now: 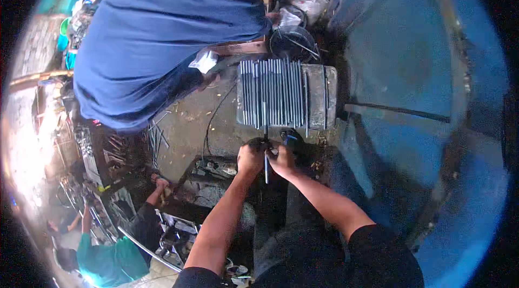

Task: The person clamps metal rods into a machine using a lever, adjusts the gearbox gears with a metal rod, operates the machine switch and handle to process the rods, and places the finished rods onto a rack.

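Note:
Both my hands are in front of me, around one upright-looking slim metal rod [266, 171]. My left hand [251, 159] is closed at the rod's left side, with something dark by its fingers that I cannot make out. From the right, my right hand [282, 161] closes on the same rod, its fingertips partly hidden. The rod's near end sticks out below my hands; its far part reaches the bench's near edge. Beyond them, several grey metal rods [281, 93] lie side by side across a low worn bench [331, 98], with a few spaced apart at the right.
A person in a blue shirt [151, 39] leans in at the upper left, near a dark bucket [293, 42]. Another in a green shirt [111, 258] sits lower left among metal parts. A large blue metal panel [400, 61] stands to the right. Thin rods [157, 142] lie on the floor.

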Tool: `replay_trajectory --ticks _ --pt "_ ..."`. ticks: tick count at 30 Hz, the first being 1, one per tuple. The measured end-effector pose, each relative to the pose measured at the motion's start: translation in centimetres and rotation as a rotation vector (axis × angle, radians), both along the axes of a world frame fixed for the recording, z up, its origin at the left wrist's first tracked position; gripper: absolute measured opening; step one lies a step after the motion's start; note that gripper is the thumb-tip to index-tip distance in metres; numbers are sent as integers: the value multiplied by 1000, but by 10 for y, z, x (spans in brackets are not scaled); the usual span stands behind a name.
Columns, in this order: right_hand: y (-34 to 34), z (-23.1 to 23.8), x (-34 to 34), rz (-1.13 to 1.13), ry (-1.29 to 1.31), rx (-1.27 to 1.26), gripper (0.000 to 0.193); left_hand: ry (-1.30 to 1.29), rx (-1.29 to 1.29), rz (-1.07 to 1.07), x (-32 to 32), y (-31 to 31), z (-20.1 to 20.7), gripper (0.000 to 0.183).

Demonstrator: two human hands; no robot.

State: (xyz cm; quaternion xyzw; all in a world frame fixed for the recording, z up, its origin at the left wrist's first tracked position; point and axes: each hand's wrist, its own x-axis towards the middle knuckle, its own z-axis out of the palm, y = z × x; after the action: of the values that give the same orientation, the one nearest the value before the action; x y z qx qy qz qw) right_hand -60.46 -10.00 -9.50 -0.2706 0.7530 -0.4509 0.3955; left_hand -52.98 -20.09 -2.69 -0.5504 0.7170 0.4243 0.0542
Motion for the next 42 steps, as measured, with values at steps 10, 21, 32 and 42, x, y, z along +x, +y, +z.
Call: replay_trajectory --ticks 10,21,32,42 --pt "-61 -132 -18 -119 65 37 20 -80 60 -66 -18 -47 -133 35" --pt "-147 -206 -55 -120 201 348 17 -195 68 -122 -24 -73 -208 37" --pt "-188 -216 -60 -13 313 303 11 -247 21 -114 -22 -87 -216 43" --pt "-192 -216 -52 73 279 361 16 -310 95 -80 -31 -90 -217 38"
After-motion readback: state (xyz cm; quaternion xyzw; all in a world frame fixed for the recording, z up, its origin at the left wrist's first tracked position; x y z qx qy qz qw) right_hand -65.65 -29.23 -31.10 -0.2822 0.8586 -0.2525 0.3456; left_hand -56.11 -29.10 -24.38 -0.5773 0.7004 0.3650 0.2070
